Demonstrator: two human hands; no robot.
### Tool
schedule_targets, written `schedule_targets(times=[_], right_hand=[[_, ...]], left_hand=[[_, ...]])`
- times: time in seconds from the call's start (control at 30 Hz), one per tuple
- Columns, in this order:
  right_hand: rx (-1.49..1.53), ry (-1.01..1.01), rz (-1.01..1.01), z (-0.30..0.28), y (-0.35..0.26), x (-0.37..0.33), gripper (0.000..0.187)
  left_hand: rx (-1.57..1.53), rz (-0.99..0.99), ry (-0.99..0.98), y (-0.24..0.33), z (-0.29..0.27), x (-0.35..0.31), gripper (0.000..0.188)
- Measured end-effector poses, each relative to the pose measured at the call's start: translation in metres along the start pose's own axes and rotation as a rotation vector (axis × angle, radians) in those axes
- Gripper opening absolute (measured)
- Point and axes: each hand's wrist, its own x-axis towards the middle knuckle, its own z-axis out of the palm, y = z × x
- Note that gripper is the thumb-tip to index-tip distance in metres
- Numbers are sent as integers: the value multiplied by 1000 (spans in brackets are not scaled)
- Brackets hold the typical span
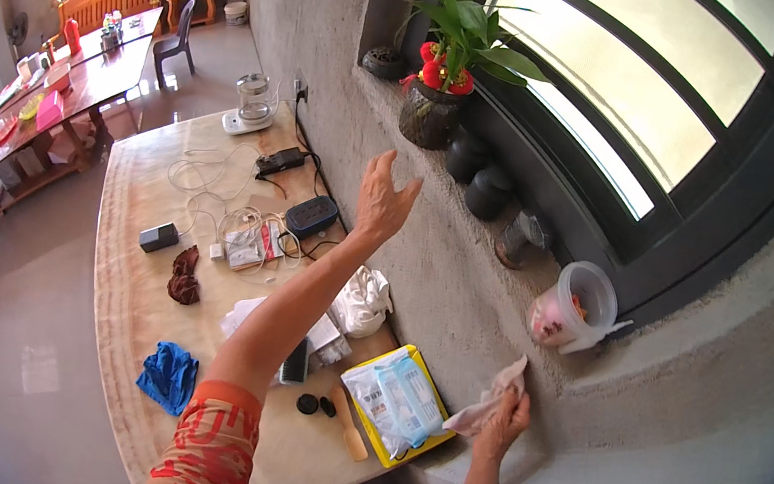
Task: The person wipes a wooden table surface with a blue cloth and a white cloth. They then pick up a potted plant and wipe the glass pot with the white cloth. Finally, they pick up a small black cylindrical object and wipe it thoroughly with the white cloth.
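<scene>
My left hand point(387, 199) is raised over the far edge of the table, near the wall, with its fingers apart and nothing in them. Just beyond it on the window sill stands a dark pot point(433, 116) with a green leafy plant point(476, 28) and red ornaments. My right hand point(502, 424) grips a pale pinkish cloth point(491, 397), which hangs loosely out of the fingers beside the wall. Above that hand, a clear plastic tub point(574, 305) with reddish contents sits on the sill.
Two dark jars point(489, 192) and a small glass container point(520, 240) line the sill. On the table point(129, 303) lie a yellow tray point(392, 459) with packets, a blue cloth point(167, 376), a brown cloth point(185, 276), white cables, a black case point(311, 217) and a glass kettle point(254, 99).
</scene>
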Motion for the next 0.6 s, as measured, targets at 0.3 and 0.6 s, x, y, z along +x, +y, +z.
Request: schedule_targets(times=[0.3,0.6], right_hand=[[-426,166,-245,3,3,16,25],[-515,177,-153,-2,10,16,18]], left_hand=[[-118,-108,53,-23,62,88,89],[-210,-99,-4,-38,82,129,111]])
